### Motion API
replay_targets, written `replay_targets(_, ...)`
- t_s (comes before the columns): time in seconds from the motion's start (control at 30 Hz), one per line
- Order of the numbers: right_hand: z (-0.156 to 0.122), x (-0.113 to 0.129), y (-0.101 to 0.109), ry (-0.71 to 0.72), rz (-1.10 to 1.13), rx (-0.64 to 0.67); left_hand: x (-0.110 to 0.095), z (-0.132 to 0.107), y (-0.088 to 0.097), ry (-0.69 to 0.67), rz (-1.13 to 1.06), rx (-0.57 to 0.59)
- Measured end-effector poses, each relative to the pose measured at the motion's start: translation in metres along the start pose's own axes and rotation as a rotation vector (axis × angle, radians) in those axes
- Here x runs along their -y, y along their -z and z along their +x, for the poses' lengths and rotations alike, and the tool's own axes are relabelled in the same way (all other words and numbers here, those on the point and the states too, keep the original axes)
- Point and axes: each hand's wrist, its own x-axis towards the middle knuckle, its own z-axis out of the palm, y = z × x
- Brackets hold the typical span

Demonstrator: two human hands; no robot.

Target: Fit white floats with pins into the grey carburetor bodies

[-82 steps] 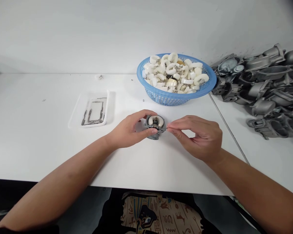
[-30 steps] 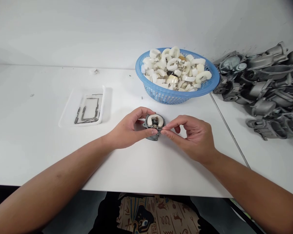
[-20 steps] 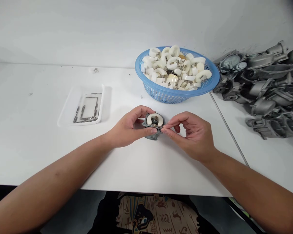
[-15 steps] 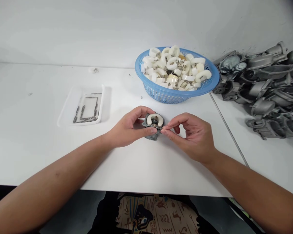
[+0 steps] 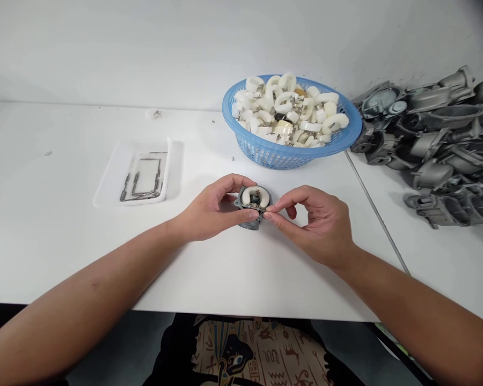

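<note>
Nearby, blue basket [image 5: 273, 156] beyond held casting [image 5: 250, 222], plastic tray [image 5: 116, 167] left

We see a blue basket [image 5: 273, 155] of pale pieces [image 5: 285, 101] and a tray [image 5: 109, 179] of thin rods [image 5: 145, 193] on our desk [image 5: 44, 230], metal parts [image 5: 430, 143] heaped at right.

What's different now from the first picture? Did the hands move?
Yes! The right hand moved left, bringing its fingertips to the near right edge of the metal part, closer to the left thumb. What it pinches is too small to make out. The left hand still holds the metal part. The blue basket and clear tray seem to stay put; only the view shifted.
</note>
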Motion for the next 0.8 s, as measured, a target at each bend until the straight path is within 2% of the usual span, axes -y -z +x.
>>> replay_targets(0.23,-0.0005,-0.0008,-0.0004,0.063,-0.114,-0.013,0.0003,0.0007,0.0013,0.013,0.042,-0.02)
replay_targets(0.5,0.0064,0.001,-0.0008,0.258,-0.212,-0.019,-0.0024,-0.0004,0.0008,0.004,0.084,-0.022)
replay_targets(0.67,0.0071,0.001,-0.0004,0.252,-0.236,-0.023,-0.0032,-0.0005,0.0,-0.015,0.143,-0.048)
replay_targets(0.8,0.0068,-0.0009,0.0027,0.17,-0.206,-0.008,-0.0057,-0.0004,0.0,-0.008,0.185,-0.052)
